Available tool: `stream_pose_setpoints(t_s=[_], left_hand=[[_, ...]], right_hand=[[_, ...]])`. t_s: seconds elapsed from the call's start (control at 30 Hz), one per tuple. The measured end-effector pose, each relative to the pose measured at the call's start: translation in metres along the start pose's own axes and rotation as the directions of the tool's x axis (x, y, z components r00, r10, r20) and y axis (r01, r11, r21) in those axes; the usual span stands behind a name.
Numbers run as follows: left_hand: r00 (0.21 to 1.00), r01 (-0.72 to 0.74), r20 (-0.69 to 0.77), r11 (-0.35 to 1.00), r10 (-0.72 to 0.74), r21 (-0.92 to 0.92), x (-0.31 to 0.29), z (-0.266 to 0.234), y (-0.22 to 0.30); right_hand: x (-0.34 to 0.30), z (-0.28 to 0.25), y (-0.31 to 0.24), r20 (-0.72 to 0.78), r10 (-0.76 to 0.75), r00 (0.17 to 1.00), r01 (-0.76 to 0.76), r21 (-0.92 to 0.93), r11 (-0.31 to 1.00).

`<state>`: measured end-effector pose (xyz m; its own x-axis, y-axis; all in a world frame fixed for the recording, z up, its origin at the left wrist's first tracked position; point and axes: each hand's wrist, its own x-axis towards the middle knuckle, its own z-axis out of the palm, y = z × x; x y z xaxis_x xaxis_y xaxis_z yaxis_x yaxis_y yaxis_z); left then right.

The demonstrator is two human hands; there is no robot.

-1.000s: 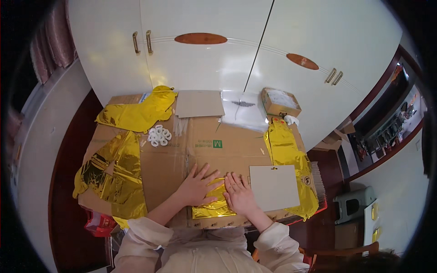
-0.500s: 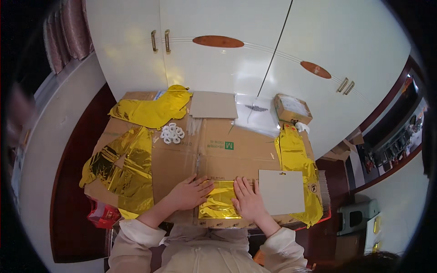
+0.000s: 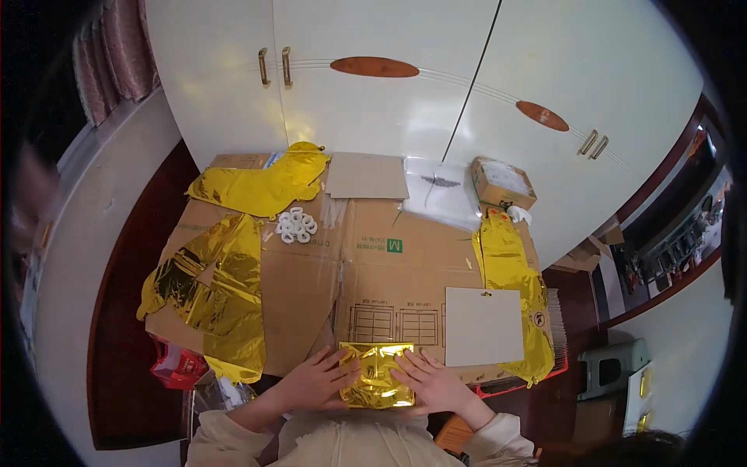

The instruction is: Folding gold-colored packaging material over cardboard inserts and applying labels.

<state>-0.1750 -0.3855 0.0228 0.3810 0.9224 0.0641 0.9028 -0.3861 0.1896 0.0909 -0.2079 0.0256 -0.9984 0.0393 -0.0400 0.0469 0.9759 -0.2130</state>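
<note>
A folded gold foil balloon [image 3: 378, 377] sits at the near edge of the cardboard-covered table, close to my body. My left hand [image 3: 317, 380] grips its left side, with the fingers lying over the top. On the other side my right hand [image 3: 436, 381] holds the right edge in the same way; both thumbs are mostly hidden. To the right of my right hand lies a grey card [image 3: 484, 327] with a hanging hole, partly over flat gold foil balloons [image 3: 504, 253]. More unfolded gold foil [image 3: 237, 272] is spread on the left.
White rings [image 3: 296, 226] lie in a small pile left of centre. Farther back are another gold foil balloon [image 3: 264, 187], a stack of grey cards [image 3: 367, 177], clear plastic bags [image 3: 440, 191] and a small cardboard box [image 3: 502, 185]. White cabinets [image 3: 373, 117] stand behind the table.
Both hands have drawn the foil from the cardboard toward my body, to the table's near edge. It looks shorter front to back, and printed boxes on the cardboard now show where it lay.
</note>
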Motion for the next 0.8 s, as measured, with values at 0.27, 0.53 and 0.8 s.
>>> stream_pose_setpoints(t_s=[0.27,0.53,0.8], left_hand=[[0.953,-0.176,-0.209,0.961,0.221,0.216,-0.005,0.03,0.011],[0.906,0.218,-0.042,0.549,-0.421,-0.807,0.012,0.005,0.021],[0.596,-0.264,0.212,-0.438,-0.774,-0.859,0.028,0.01,0.015]], right_hand=[[-0.008,0.018,-0.009,-0.327,-0.104,0.939,0.101,-0.028,0.995],[-0.015,-0.013,0.004,-0.057,0.319,0.946,-0.157,0.782,0.604],[-0.068,-0.028,0.094,-0.174,0.413,0.894,-0.429,-0.065,0.901]])
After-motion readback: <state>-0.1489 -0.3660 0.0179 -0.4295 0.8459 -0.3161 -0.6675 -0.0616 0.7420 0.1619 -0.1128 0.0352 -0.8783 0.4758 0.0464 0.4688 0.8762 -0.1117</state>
